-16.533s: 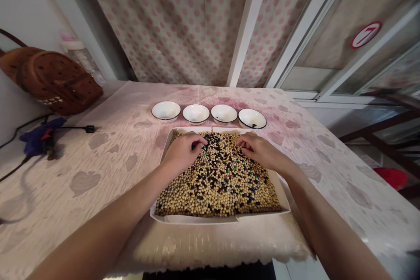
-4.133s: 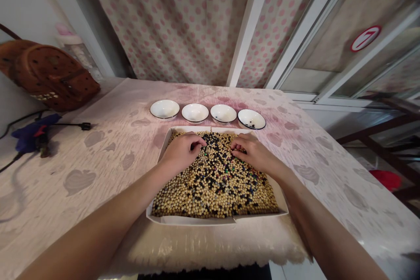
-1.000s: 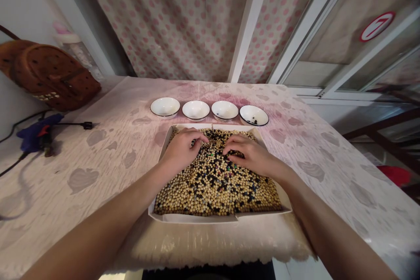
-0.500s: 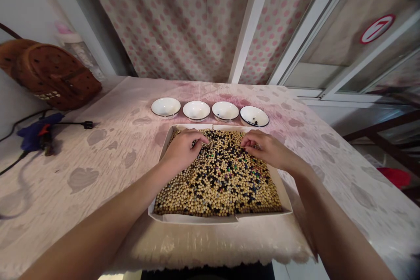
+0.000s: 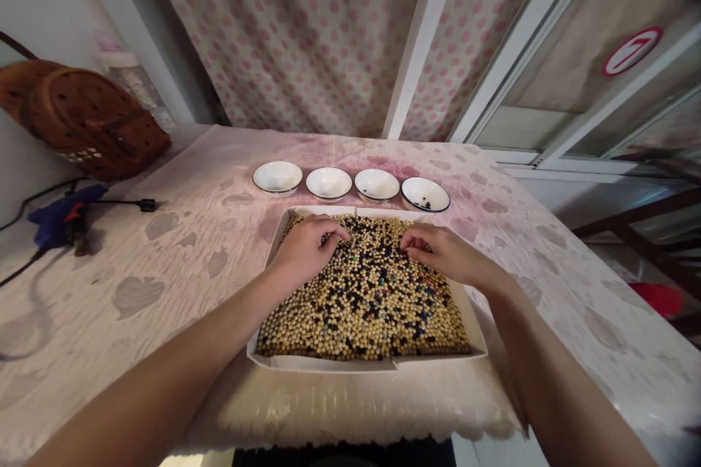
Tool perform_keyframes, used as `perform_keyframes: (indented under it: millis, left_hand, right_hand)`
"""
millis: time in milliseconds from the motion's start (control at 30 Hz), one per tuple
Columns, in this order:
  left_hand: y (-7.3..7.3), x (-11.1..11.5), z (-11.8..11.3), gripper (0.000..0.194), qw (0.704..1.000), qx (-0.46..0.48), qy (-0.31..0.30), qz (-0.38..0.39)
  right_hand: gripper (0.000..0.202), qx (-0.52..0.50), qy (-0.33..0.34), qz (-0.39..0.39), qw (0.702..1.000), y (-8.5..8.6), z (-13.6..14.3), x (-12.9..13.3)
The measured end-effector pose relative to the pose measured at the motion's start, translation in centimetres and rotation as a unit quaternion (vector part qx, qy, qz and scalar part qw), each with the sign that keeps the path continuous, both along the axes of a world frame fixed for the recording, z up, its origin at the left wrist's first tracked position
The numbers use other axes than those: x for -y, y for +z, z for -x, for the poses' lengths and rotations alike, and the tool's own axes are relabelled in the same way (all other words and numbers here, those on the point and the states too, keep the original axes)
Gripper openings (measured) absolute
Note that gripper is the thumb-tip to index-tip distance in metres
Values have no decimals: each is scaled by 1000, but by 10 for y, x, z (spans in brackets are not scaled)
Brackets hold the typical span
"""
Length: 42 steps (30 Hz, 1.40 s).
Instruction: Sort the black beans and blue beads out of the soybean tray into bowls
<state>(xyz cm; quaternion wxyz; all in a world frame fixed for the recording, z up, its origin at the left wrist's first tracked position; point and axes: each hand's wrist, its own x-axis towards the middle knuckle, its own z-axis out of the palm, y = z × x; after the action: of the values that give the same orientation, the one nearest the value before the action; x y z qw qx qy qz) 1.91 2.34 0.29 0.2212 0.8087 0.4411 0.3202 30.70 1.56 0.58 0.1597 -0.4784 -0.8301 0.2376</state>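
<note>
Above the middle right of the box, the right hand (image 5: 432, 249) is being held with its fingers curled inward and their tips close to the thumb; whether a bead is being pinched there cannot be told. Just left of the frame's centre, the left hand (image 5: 307, 244) is being held bent, thumb and forefinger nearly meeting, and again it cannot be told whether anything is being gripped. Beneath both hands, small round beads (image 5: 361, 314), mostly yellow and black with a few green and other coloured ones, are being contained in a shallow white box (image 5: 328, 364) at the centre of the frame. Just beyond it, a row is being formed by the leftmost bowl (image 5: 277, 175), the second bowl (image 5: 328, 181), the third bowl (image 5: 376, 182) and the rightmost bowl (image 5: 430, 188), in which a few dark beads (image 5: 426, 205) are being held. All this is being supported by a patterned tablecloth (image 5: 180, 277). At the left edge, a blue tool (image 5: 58, 219) is being overlooked by a brown bag (image 5: 104, 120).
</note>
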Motion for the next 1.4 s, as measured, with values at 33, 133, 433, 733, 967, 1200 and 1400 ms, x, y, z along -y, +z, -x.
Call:
perform_keyframes:
  millis: [33,133,433,733,967,1200,1400]
  left_hand:
    - [0,0,0,30,1000,-1,0,0]
    - [-2,-1,1,29,1000,-10,4,4]
    - [-3,-1,0,29,1000,0,0,11]
    - [-6,-1,1,29,1000,7,-7,1]
    - [-6,-2,1,28,1000,5,-7,-1]
    - [-7,-2,2,28,1000,2,-3,1]
    - [-3,-1,1,28,1000,-4,0,9]
  right_hand:
    - [12,-11,-8,7,1000,-1,-1,-1]
    - [14,-88,-36,36,995,-2,-3,-3]
    - [22,-333,-128,45,933,-4,-14,-15]
    - [21,-123,-310,-235,913,-33,-45,-53]
    - [24,-97,-324,-226,913,-34,-48,-51]
    - [23,-150,-258,-186,936,-18,-32,-31]
    - [17,-68,-42,-61,995,2,-5,-5]
